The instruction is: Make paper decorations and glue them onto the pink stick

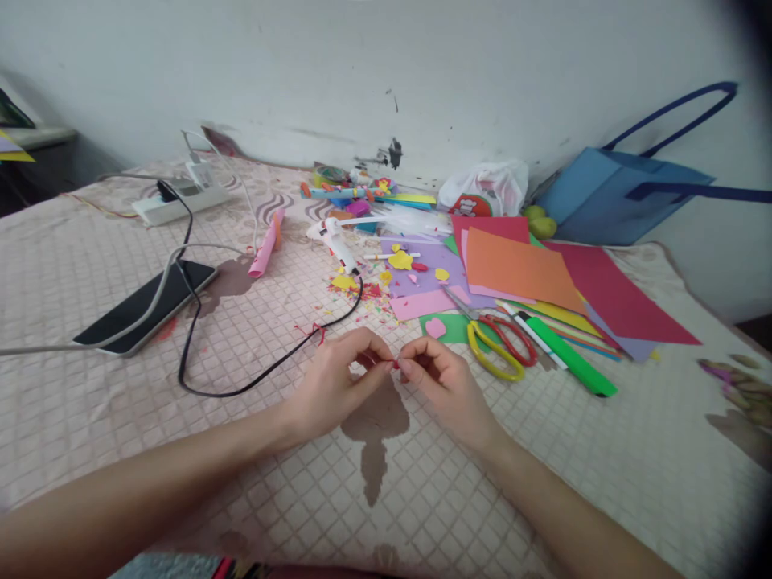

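Between the fingertips of both hands is a tiny red piece [396, 364], too small to make out its kind. My left hand [346, 374] pinches it from the left, thumb and forefinger closed. From the right, my right hand [443, 382] pinches at the same spot, its fingertips almost touching the left ones. Beyond the hands lie a white glue gun [335, 244] with a black cord and a scatter of coloured paper bits [362, 293]. Scissors with yellow and red handles [495, 354] rest right of my right hand, beside a pink cut-out [435, 327].
Stacked coloured sheets [522, 269] and a green cutter-like tool [570, 355] lie at the right. A blue bag [615, 197] and a white plastic bag [486, 189] stand by the wall. On the left are a phone [145, 310], a power strip [181, 205] and a rolled pink paper [267, 244].
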Demonstrator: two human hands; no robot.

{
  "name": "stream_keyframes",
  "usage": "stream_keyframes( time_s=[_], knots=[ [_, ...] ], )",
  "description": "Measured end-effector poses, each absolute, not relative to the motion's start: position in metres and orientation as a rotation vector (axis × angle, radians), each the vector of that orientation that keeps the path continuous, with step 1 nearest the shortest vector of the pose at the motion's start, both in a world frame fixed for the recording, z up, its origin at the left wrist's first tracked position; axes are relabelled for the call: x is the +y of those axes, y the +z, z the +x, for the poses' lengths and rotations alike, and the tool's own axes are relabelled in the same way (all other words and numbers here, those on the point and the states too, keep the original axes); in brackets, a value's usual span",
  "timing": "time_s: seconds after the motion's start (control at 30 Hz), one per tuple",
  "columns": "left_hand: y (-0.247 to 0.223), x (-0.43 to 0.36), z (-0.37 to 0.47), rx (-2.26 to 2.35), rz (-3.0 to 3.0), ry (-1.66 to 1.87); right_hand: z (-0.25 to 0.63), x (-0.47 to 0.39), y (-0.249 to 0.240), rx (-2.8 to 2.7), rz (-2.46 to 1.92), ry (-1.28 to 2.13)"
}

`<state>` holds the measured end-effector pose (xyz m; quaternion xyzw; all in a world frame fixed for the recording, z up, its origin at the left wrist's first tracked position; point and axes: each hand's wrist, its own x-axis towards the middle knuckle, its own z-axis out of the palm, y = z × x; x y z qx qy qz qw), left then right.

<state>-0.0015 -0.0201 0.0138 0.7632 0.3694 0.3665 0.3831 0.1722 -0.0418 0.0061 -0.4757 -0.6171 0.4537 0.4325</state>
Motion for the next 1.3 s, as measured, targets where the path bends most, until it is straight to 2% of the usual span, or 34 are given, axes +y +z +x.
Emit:
stream_keyframes(
  time_s=[0.37, 0.57, 1.3],
  knots=[
    [0.012, -0.019, -0.002, 0.939, 2.057, 0.983, 0.17, -0.046, 0.007, -1.738, -1.196, 0.693],
    [0.012, -0.02, -0.002, 0.936, 2.037, 0.987, 0.171, -0.047, 0.006, -1.892, -1.07, 0.337],
    [0.009, -0.017, -0.004, 0.801, 2.342, 1.029, 0.182, -0.042, 0.013, -2.304, -0.982, -0.026]
  ],
)
